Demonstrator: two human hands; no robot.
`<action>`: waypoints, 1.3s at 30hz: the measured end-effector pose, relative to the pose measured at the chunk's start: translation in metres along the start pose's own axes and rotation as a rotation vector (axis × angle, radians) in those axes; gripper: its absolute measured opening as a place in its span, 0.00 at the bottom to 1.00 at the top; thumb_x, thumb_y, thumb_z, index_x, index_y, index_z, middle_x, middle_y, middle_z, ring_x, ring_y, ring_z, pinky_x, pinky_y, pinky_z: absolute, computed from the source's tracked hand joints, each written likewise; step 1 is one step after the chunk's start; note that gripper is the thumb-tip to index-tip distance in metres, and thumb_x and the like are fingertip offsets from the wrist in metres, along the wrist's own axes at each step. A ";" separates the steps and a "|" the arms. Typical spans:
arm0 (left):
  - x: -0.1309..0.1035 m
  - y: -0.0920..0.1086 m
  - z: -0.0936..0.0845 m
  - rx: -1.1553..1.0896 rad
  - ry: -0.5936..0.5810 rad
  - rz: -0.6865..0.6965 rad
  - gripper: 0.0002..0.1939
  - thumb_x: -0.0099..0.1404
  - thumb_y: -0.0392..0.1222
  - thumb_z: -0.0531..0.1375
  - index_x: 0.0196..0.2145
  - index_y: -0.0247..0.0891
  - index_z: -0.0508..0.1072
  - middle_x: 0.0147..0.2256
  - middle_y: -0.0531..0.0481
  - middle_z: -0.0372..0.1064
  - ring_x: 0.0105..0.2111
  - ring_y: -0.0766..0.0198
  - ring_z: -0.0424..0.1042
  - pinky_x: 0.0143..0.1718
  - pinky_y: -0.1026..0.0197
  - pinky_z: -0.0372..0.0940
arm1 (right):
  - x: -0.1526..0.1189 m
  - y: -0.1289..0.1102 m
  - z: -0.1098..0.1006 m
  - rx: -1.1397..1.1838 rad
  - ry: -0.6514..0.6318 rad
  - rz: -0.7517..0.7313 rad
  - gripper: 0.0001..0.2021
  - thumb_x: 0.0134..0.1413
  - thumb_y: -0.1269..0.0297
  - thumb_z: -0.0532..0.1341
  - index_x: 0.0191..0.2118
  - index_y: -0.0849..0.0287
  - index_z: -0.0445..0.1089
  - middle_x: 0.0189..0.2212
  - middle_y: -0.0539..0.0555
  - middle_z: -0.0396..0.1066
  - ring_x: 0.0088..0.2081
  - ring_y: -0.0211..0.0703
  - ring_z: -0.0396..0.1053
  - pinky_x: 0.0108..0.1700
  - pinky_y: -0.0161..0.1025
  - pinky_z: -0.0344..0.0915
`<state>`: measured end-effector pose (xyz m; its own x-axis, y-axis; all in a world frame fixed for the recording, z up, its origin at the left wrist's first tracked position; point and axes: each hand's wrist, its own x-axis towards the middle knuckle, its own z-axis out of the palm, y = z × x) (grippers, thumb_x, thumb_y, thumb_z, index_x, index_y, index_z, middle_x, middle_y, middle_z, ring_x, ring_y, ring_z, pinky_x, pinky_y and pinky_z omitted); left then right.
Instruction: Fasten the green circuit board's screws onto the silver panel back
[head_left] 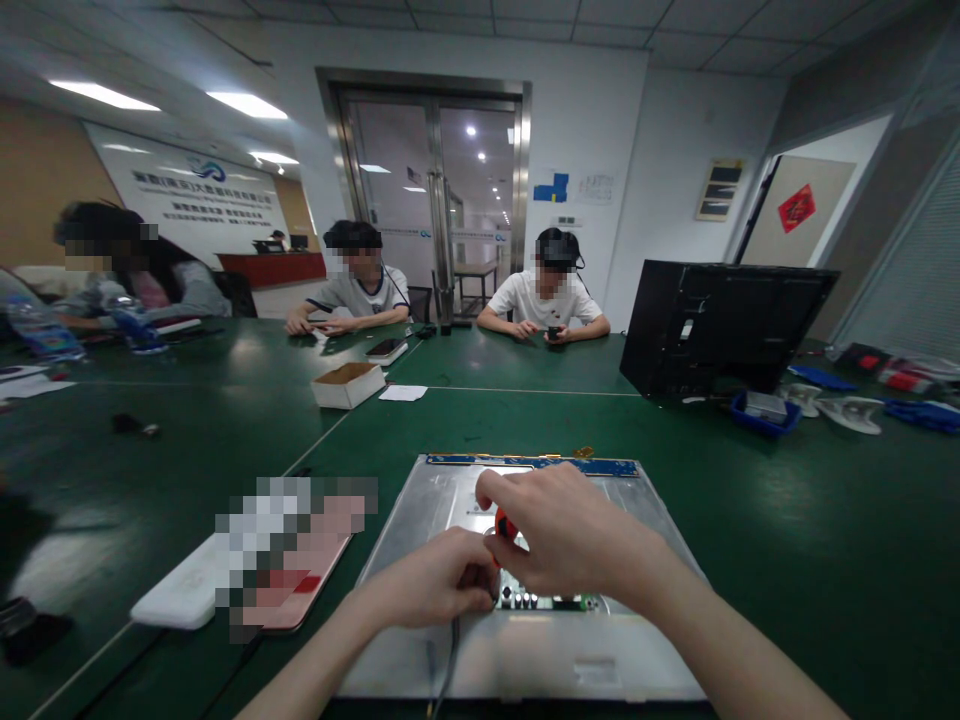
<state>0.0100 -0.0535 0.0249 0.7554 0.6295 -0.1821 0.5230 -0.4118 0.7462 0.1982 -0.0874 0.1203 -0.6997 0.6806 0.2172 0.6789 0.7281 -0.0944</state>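
A flat metal display panel (420, 510) lies on the table in front of me, with a blue circuit strip (615, 467) along its far edge. Over its middle, my right hand (559, 525) grips a red-and-black screwdriver (505, 524) by the handle; the tip is hidden. My left hand (442, 575) is curled close beside it, low over a green circuit board (551, 602). What its fingertips pinch is covered by the fingers. A dark cable (453, 655) runs from near my left hand towards the panel's near edge.
Left of the panel lie a white phone-like slab (180, 590) and a pink one (300, 590). Beyond them stands an open white box (349, 388). A black monitor housing (720, 325) and a blue tray (765, 415) are at the right. Three people sit across the green table (487, 415).
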 end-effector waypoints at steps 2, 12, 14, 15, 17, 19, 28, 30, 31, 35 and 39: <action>0.000 -0.001 0.000 -0.003 -0.005 -0.012 0.03 0.54 0.36 0.58 0.29 0.35 0.70 0.26 0.53 0.67 0.27 0.64 0.66 0.27 0.64 0.58 | 0.001 0.000 0.002 -0.010 0.007 0.006 0.10 0.55 0.63 0.55 0.42 0.59 0.63 0.32 0.53 0.75 0.29 0.41 0.69 0.25 0.37 0.43; 0.000 -0.002 0.001 0.031 -0.015 -0.002 0.03 0.56 0.36 0.59 0.30 0.35 0.71 0.29 0.51 0.70 0.30 0.61 0.68 0.30 0.63 0.61 | 0.002 0.003 0.006 -0.045 0.037 0.017 0.09 0.55 0.62 0.55 0.42 0.58 0.63 0.30 0.52 0.75 0.29 0.42 0.70 0.25 0.38 0.42; 0.000 -0.002 0.001 0.025 -0.013 -0.002 0.03 0.56 0.36 0.59 0.30 0.35 0.71 0.29 0.51 0.69 0.30 0.61 0.68 0.30 0.63 0.61 | 0.002 0.003 0.006 -0.052 0.036 0.015 0.10 0.55 0.62 0.55 0.42 0.58 0.63 0.30 0.52 0.75 0.29 0.42 0.70 0.25 0.38 0.42; 0.000 -0.002 0.001 0.027 -0.012 -0.001 0.03 0.55 0.36 0.59 0.30 0.35 0.71 0.29 0.51 0.69 0.30 0.62 0.68 0.30 0.63 0.61 | 0.002 0.002 0.006 -0.053 0.031 0.017 0.10 0.55 0.62 0.55 0.42 0.58 0.63 0.31 0.52 0.75 0.29 0.42 0.70 0.25 0.38 0.43; 0.000 -0.002 0.001 0.037 -0.004 0.001 0.02 0.54 0.34 0.58 0.28 0.35 0.71 0.28 0.51 0.69 0.30 0.62 0.68 0.30 0.63 0.61 | 0.003 0.002 0.006 -0.054 0.018 0.024 0.10 0.55 0.62 0.56 0.42 0.58 0.63 0.32 0.52 0.76 0.30 0.42 0.71 0.25 0.38 0.43; 0.000 -0.001 0.001 0.046 -0.004 0.004 0.03 0.54 0.34 0.58 0.28 0.35 0.71 0.28 0.52 0.69 0.30 0.62 0.68 0.31 0.63 0.61 | 0.003 0.001 0.006 -0.059 0.009 0.031 0.10 0.56 0.61 0.56 0.43 0.58 0.63 0.32 0.52 0.76 0.30 0.42 0.71 0.25 0.38 0.43; -0.001 0.003 -0.002 0.034 -0.016 0.010 0.04 0.54 0.32 0.58 0.28 0.36 0.71 0.28 0.54 0.68 0.29 0.64 0.67 0.30 0.65 0.61 | 0.004 0.004 0.008 -0.078 0.003 0.024 0.12 0.59 0.54 0.57 0.40 0.57 0.65 0.31 0.53 0.76 0.30 0.44 0.72 0.25 0.37 0.46; -0.001 0.003 -0.002 0.039 -0.018 0.002 0.03 0.55 0.32 0.58 0.29 0.36 0.71 0.28 0.53 0.69 0.30 0.64 0.67 0.30 0.65 0.61 | 0.004 0.004 0.008 -0.081 0.000 0.025 0.12 0.59 0.54 0.57 0.41 0.57 0.66 0.31 0.53 0.76 0.31 0.45 0.72 0.25 0.37 0.47; -0.001 0.002 -0.002 0.047 -0.016 -0.002 0.03 0.55 0.33 0.58 0.29 0.36 0.72 0.29 0.53 0.69 0.30 0.64 0.68 0.31 0.65 0.61 | 0.004 0.003 0.007 -0.080 -0.006 0.027 0.12 0.60 0.54 0.57 0.42 0.57 0.66 0.31 0.53 0.76 0.31 0.45 0.72 0.25 0.36 0.48; -0.001 0.000 -0.001 0.076 -0.003 -0.012 0.02 0.56 0.35 0.59 0.30 0.35 0.72 0.29 0.52 0.69 0.31 0.63 0.68 0.32 0.64 0.61 | 0.005 0.002 0.007 -0.076 -0.015 0.026 0.12 0.60 0.55 0.56 0.42 0.57 0.66 0.31 0.53 0.76 0.30 0.44 0.72 0.26 0.36 0.49; -0.002 -0.001 -0.001 0.089 0.004 -0.024 0.03 0.56 0.36 0.59 0.31 0.36 0.71 0.30 0.52 0.69 0.31 0.62 0.68 0.32 0.64 0.61 | 0.004 0.002 0.006 -0.077 0.005 0.011 0.11 0.60 0.55 0.56 0.40 0.57 0.66 0.30 0.52 0.76 0.29 0.43 0.72 0.25 0.37 0.47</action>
<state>0.0072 -0.0536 0.0255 0.7404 0.6427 -0.1968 0.5744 -0.4530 0.6818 0.1958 -0.0825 0.1150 -0.6915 0.6876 0.2212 0.7014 0.7124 -0.0217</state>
